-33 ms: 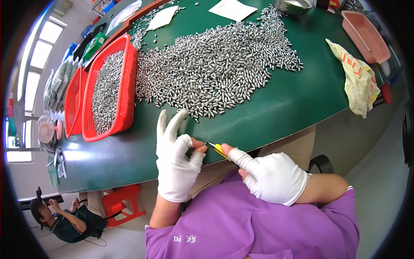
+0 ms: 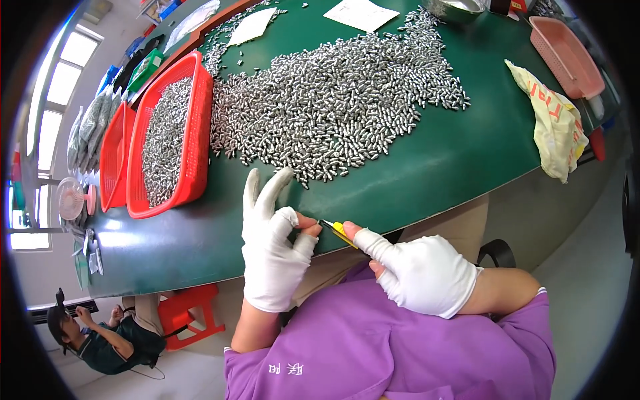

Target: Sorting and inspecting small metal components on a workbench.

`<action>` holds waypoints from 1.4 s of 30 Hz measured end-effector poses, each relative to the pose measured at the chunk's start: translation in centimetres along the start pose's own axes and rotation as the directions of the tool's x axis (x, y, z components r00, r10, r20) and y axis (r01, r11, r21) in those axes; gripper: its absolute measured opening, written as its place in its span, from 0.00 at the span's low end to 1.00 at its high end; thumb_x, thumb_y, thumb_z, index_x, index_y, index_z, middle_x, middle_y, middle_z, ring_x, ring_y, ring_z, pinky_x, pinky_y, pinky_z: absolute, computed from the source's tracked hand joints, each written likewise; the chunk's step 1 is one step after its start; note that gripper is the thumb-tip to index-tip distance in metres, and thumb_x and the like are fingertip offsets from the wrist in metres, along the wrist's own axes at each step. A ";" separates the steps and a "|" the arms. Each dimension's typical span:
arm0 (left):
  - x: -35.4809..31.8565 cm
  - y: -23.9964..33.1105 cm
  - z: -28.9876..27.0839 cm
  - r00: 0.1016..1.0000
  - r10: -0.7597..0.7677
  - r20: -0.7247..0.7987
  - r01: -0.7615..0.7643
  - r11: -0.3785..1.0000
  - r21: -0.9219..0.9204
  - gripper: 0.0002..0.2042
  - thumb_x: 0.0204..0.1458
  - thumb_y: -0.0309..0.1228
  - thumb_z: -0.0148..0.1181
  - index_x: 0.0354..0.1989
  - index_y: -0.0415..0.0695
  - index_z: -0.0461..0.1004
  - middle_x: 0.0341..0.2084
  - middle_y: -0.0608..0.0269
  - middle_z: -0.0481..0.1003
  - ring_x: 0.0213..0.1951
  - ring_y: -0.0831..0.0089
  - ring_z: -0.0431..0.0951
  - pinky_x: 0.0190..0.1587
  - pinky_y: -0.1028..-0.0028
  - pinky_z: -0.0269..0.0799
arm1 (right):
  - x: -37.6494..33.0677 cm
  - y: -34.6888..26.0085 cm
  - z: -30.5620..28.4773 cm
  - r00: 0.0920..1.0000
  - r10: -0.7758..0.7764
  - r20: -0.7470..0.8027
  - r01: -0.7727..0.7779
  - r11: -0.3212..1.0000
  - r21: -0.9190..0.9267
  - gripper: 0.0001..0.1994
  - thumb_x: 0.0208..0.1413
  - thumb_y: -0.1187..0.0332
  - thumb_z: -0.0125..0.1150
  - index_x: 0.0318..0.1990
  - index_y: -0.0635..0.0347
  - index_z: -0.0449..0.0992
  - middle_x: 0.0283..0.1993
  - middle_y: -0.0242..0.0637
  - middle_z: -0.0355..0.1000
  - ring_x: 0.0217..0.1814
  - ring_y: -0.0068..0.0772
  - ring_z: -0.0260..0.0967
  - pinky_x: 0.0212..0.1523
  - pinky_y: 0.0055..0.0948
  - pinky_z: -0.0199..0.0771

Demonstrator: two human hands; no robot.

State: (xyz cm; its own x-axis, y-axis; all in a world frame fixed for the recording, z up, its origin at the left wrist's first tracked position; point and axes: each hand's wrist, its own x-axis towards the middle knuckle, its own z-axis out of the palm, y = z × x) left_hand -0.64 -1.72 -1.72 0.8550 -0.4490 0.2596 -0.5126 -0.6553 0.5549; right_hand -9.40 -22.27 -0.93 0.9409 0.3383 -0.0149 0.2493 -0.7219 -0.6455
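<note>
the green table point(image 2: 433, 173) bears the heap of small silvery metal pieces point(image 2: 327, 107), from which every place here is given. the person in the purple shirt point(image 2: 400, 347) is at the heap's near side; left and right are that person's own. the red basket point(image 2: 200, 147), holding similar pieces, stands just beside the heap on its left.

the right hand point(image 2: 427, 277), in a white glove with bare thumb tip, lies toward the person from the heap and well apart from it; its grip is clasped around a slim hand tool point(image 2: 340, 231). the left hand point(image 2: 273, 257), gloved likewise, is nearer the heap: two raised fingers reach just beside its near edge, while the bare tips of thumb and forefinger come together on a small dark piece point(image 2: 321, 222).

the tool, yellow and black with a slender pale end, lies on the heap's near side, between the two hands. its long axis runs aslant, from the right hand leftward and slightly toward the heap, so that its tip points at the left pinch.

the small dark piece, off the heap's near edge, sits in line with that axis, at the tool's very end. from where i stand i cannot tell whether tip and piece touch; the piece's own long axis is too small to make out.
</note>
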 end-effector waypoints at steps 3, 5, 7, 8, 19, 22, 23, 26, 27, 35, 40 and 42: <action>0.3 0.0 -0.1 1.000 0.008 0.022 -0.008 1.000 -0.003 0.11 0.34 0.15 0.66 0.21 0.41 0.69 0.61 0.54 0.67 0.68 0.44 0.54 0.62 0.58 0.62 | 0.3 -0.2 -0.8 0.999 0.015 0.051 -0.014 1.000 -0.010 0.33 0.53 0.69 0.55 0.69 0.56 0.57 0.15 0.40 0.69 0.13 0.42 0.67 0.17 0.40 0.70; 0.4 -0.1 -0.2 1.000 0.014 0.027 -0.014 1.000 0.007 0.11 0.33 0.15 0.66 0.21 0.41 0.69 0.61 0.54 0.67 0.68 0.44 0.54 0.62 0.58 0.62 | 0.6 -0.5 -1.3 0.996 0.006 0.089 0.003 0.995 -0.099 0.33 0.53 0.69 0.55 0.69 0.54 0.57 0.16 0.40 0.69 0.13 0.41 0.67 0.16 0.40 0.70; 0.5 -0.1 -0.3 0.999 0.023 0.032 -0.024 1.000 0.013 0.11 0.33 0.15 0.66 0.21 0.41 0.69 0.61 0.54 0.67 0.68 0.44 0.54 0.62 0.58 0.62 | 0.8 -0.8 -1.6 0.994 0.019 0.105 -0.008 0.994 -0.108 0.33 0.53 0.69 0.55 0.69 0.53 0.57 0.16 0.40 0.69 0.13 0.40 0.67 0.17 0.40 0.70; 0.6 -0.1 -0.3 0.999 0.017 0.041 -0.017 1.000 0.001 0.11 0.33 0.15 0.66 0.21 0.41 0.69 0.61 0.54 0.67 0.68 0.44 0.54 0.62 0.58 0.62 | 0.9 -1.0 -1.8 0.992 0.032 0.120 -0.018 0.993 -0.119 0.33 0.53 0.69 0.55 0.69 0.52 0.57 0.16 0.39 0.69 0.13 0.40 0.67 0.17 0.40 0.70; 1.6 -1.1 -2.0 0.985 0.074 -0.157 -0.105 0.974 -0.200 0.10 0.45 0.15 0.60 0.34 0.41 0.72 0.47 0.55 0.74 0.53 0.59 0.73 0.54 0.66 0.68 | 0.4 3.6 -5.7 0.844 0.087 -0.529 -0.154 0.985 -0.083 0.28 0.54 0.79 0.53 0.64 0.47 0.67 0.29 0.40 0.70 0.26 0.39 0.69 0.33 0.33 0.74; 3.7 -0.7 -2.5 0.977 -0.137 -0.162 0.015 0.806 -0.591 0.08 0.55 0.15 0.53 0.38 0.42 0.66 0.36 0.64 0.75 0.31 0.84 0.70 0.36 0.82 0.67 | 1.8 8.5 -9.1 0.680 0.085 -0.729 -0.407 0.870 -0.277 0.27 0.54 0.76 0.53 0.62 0.41 0.69 0.39 0.43 0.69 0.38 0.49 0.70 0.40 0.42 0.71; 5.0 0.1 -3.0 0.975 -0.177 -0.133 0.046 0.749 -0.661 0.07 0.55 0.16 0.52 0.38 0.42 0.66 0.33 0.64 0.74 0.30 0.82 0.71 0.34 0.81 0.67 | 2.3 10.7 -9.9 0.665 0.147 -0.732 -0.520 0.795 -0.313 0.27 0.55 0.76 0.52 0.62 0.40 0.68 0.40 0.42 0.70 0.40 0.47 0.70 0.42 0.42 0.72; 8.4 -0.1 -2.9 0.972 -0.231 -0.053 0.115 0.656 -0.746 0.06 0.58 0.20 0.50 0.43 0.41 0.68 0.32 0.64 0.74 0.29 0.81 0.72 0.33 0.81 0.68 | 3.2 16.7 -11.5 0.682 0.253 -0.686 -0.633 0.674 -0.381 0.26 0.54 0.76 0.51 0.61 0.40 0.70 0.43 0.40 0.71 0.41 0.44 0.72 0.44 0.42 0.73; 9.3 -0.5 -2.9 0.979 -0.205 -0.005 0.129 0.635 -0.761 0.09 0.60 0.23 0.51 0.47 0.41 0.69 0.32 0.64 0.75 0.29 0.81 0.72 0.33 0.81 0.69 | 3.5 17.7 -11.7 0.691 0.211 -0.691 -0.636 0.632 -0.443 0.25 0.54 0.75 0.52 0.60 0.41 0.71 0.44 0.41 0.71 0.41 0.44 0.72 0.44 0.42 0.74; 11.2 -4.5 -0.3 0.962 -0.178 0.206 0.229 0.122 -0.966 0.09 0.59 0.29 0.58 0.45 0.43 0.67 0.34 0.63 0.74 0.30 0.80 0.72 0.34 0.81 0.70 | 10.2 9.9 -10.4 0.816 -0.250 -0.520 0.027 0.916 -0.399 0.05 0.49 0.67 0.63 0.35 0.49 0.80 0.37 0.33 0.74 0.43 0.39 0.71 0.46 0.36 0.72; 10.6 -5.1 -0.1 0.970 -0.130 0.204 0.217 0.097 -0.971 0.08 0.58 0.30 0.59 0.43 0.47 0.68 0.33 0.65 0.74 0.30 0.79 0.71 0.35 0.81 0.69 | 14.6 7.4 -8.4 0.964 -0.187 -0.189 0.110 0.928 -0.357 0.07 0.47 0.63 0.64 0.32 0.51 0.77 0.35 0.35 0.71 0.42 0.41 0.71 0.44 0.37 0.71; 10.6 -5.3 -0.2 0.963 -0.152 0.223 0.237 0.085 -0.968 0.08 0.58 0.30 0.60 0.44 0.47 0.69 0.33 0.65 0.74 0.30 0.80 0.71 0.34 0.81 0.69 | 15.6 6.8 -8.4 0.983 -0.121 -0.137 0.066 0.933 -0.353 0.06 0.46 0.63 0.64 0.31 0.51 0.78 0.34 0.36 0.71 0.41 0.41 0.71 0.43 0.38 0.72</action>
State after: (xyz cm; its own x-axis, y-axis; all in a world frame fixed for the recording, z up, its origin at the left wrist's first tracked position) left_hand 11.14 -2.89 -1.72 0.8835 -0.4683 -0.0100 0.2356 0.4258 0.8736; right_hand 8.92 -26.98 0.82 0.9261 0.3377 0.1681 0.3759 -0.8644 -0.3341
